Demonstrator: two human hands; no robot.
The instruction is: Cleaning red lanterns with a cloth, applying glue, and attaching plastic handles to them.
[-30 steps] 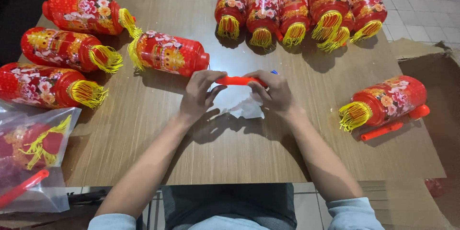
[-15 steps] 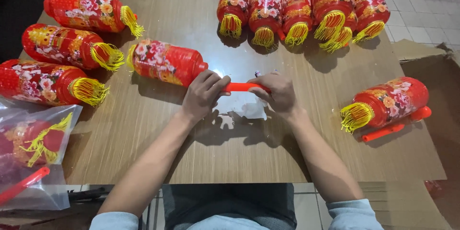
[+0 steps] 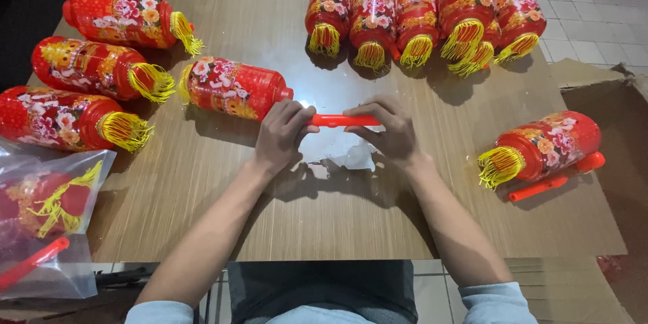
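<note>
Nearest, at the left table edge, a clear plastic bag (image 3: 47, 229) holds a folded lantern and a red stick. Mid-table, the left hand (image 3: 282, 136) and the right hand (image 3: 390, 128) each pinch an end of a red plastic rod (image 3: 344, 120), held level just above a crumpled clear wrapper (image 3: 341, 155) on the wooden table (image 3: 337, 223). The rod's left end meets a red flowered lantern (image 3: 233, 88) (lying on its side). Farther right lies a single lantern (image 3: 550, 145); at the far edge stands a row of lanterns (image 3: 418, 13).
</note>
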